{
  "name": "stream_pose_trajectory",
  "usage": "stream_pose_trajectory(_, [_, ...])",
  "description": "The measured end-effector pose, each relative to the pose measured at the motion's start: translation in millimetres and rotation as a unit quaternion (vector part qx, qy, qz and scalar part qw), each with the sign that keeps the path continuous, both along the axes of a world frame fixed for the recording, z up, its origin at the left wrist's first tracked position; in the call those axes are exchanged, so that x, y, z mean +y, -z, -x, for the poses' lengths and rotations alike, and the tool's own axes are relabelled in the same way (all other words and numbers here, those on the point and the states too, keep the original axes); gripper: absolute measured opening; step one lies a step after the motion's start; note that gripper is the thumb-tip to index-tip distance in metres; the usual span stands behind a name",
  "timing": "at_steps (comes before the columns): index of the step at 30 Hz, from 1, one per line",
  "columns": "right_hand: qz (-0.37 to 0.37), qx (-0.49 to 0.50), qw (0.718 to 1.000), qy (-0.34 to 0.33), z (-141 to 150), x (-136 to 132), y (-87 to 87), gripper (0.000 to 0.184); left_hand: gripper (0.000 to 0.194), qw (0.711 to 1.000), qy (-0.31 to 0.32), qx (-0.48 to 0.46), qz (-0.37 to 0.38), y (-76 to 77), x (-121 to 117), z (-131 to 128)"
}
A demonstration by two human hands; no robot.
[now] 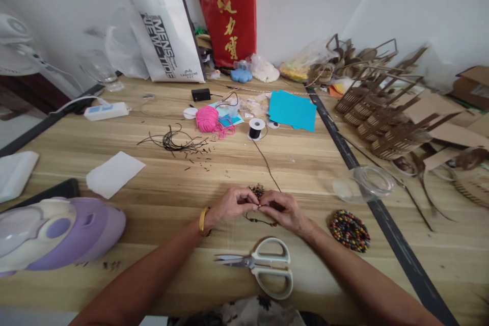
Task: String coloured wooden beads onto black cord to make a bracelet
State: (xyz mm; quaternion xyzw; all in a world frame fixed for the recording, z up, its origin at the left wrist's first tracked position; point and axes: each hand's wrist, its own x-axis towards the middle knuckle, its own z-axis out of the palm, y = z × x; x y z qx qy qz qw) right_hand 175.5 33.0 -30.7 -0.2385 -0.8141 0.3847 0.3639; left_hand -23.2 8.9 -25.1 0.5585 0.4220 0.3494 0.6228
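Note:
My left hand (pixel 236 202) and my right hand (pixel 283 209) meet over the middle of the table, fingertips pinched close together on a thin dark cord. Part of this beaded cord (pixel 263 222) hangs in a loop below my fingers, with a few coloured beads on it. Just beyond my fingertips lies a small heap of coloured beads (pixel 256 190). From a spool of black cord (pixel 255 129) a strand (pixel 266 160) runs down toward my right hand. Open-bladed scissors (pixel 255 262) with pale handles lie below my hands. What exactly sits between the fingertips is too small to see.
A coil of coloured beads (pixel 349 231) and a clear plastic container (pixel 362 183) lie to the right. Cut black cords (pixel 172 138), pink yarn (pixel 207 119) and blue sheets (pixel 292 110) lie farther back. A purple-and-white appliance (pixel 76 234) stands left; woven baskets (pixel 382 112) stand far right.

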Motion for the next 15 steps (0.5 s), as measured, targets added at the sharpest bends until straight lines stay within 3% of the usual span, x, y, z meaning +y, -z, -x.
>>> stream_pose_trajectory(15, [-0.029,0.005,0.999,-0.037,1.2,1.5,-1.0,0.009,0.018,1.0,0.007,0.017,-0.004,-3.2,-0.1,0.1])
